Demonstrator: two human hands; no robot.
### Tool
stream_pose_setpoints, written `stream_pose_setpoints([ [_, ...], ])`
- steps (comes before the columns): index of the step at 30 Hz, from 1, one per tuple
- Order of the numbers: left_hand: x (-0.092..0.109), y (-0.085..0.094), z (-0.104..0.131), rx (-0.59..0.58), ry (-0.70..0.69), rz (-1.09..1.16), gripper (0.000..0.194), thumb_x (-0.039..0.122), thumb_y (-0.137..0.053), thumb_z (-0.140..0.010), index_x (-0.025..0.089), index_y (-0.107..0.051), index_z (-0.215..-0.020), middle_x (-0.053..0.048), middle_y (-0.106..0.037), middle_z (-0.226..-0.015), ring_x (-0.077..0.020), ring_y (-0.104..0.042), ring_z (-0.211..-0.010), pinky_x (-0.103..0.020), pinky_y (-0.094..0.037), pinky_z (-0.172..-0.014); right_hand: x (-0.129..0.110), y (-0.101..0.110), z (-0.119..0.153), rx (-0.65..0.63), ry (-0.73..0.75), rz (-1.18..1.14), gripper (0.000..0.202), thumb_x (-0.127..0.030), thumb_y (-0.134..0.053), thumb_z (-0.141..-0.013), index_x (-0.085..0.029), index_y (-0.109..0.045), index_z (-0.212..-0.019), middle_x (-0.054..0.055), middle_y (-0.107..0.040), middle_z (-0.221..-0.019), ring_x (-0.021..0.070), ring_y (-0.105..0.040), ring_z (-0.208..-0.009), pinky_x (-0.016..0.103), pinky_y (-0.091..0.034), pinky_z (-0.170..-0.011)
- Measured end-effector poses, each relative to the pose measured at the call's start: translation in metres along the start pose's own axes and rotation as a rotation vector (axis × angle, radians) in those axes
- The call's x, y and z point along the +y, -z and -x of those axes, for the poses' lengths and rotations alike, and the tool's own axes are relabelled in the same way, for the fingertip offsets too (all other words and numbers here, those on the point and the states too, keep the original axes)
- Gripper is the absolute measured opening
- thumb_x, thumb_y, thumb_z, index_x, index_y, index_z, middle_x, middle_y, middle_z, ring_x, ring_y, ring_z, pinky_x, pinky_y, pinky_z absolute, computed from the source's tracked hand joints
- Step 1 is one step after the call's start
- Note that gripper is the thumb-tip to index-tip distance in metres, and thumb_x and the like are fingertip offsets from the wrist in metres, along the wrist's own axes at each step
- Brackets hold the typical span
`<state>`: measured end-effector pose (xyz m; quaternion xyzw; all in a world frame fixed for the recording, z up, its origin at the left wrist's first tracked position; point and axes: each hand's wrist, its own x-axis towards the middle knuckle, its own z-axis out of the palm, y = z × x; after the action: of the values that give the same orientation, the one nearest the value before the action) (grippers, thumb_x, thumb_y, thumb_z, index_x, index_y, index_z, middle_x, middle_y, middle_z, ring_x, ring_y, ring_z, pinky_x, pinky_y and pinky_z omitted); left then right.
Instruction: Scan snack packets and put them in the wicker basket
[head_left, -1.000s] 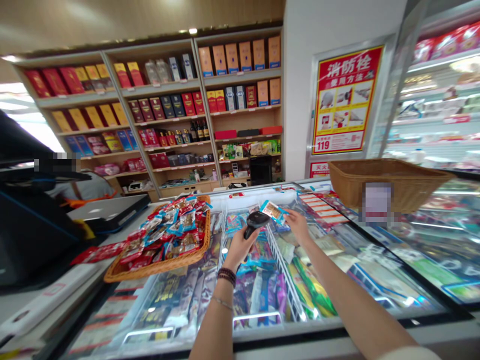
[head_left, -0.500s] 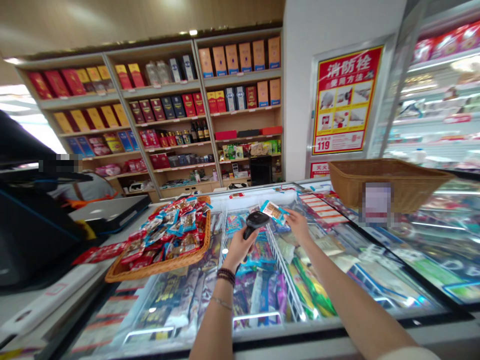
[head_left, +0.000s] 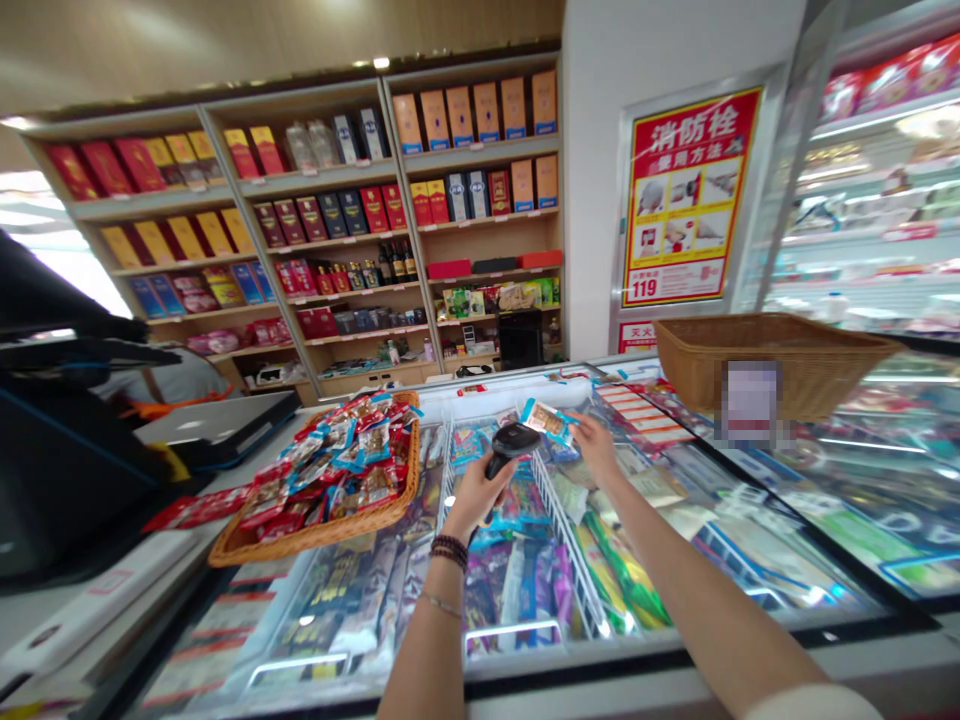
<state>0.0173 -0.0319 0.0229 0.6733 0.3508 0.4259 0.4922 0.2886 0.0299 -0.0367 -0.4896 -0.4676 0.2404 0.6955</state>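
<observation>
My left hand (head_left: 480,492) is wrapped round the handle of a black barcode scanner (head_left: 511,440), whose head points right. Just beyond the scanner's head, my right hand (head_left: 595,447) pinches the right end of a small blue and white snack packet (head_left: 549,420) with a clear window. The packet is tilted and held up over the glass-topped freezer, close to the scanner but apart from it. To the left, a wicker tray (head_left: 315,540) is heaped with similar red and blue snack packets (head_left: 352,445).
Beneath my arms lies a chest freezer (head_left: 540,655) holding wrapped ice creams in wire baskets. An empty brown basket (head_left: 832,375) stands on its right side. At the left are a black checkout machine (head_left: 45,450) and a flat grey box (head_left: 225,425). Shelves of boxes (head_left: 330,215) line the back wall.
The scanner and packet stay almost in place, with the packet's face tilted very slightly differently. The whole view has shifted a little.
</observation>
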Motion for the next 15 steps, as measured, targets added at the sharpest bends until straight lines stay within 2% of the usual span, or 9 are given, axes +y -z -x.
stream_pose_setpoints([
  [10,0.0011,0.0019,0.0003,-0.028,-0.013,-0.038,0.062,0.08,-0.075,-0.076,0.021,-0.057,-0.083,0.008,-0.045,-0.051,-0.0098,-0.042,-0.04,-0.024,-0.032,-0.044,0.01,0.0059,-0.0059,-0.015,0.009,-0.031,0.059,-0.065,-0.078,-0.07,-0.022,-0.078,-0.111,0.008,-0.083,-0.09,0.0253,-0.073,-0.072,0.038,-0.06,-0.068],
  [15,0.0032,0.0015,0.0015,-0.019,-0.017,-0.035,0.062,0.081,-0.074,-0.076,0.021,-0.057,-0.082,0.008,-0.045,-0.051,-0.0093,-0.041,-0.04,-0.024,-0.031,-0.043,0.0103,0.0044,-0.0053,0.0,0.025,-0.083,0.057,-0.064,-0.08,-0.069,-0.023,-0.078,-0.109,0.011,-0.084,-0.098,0.0283,-0.077,-0.081,0.04,-0.062,-0.073],
])
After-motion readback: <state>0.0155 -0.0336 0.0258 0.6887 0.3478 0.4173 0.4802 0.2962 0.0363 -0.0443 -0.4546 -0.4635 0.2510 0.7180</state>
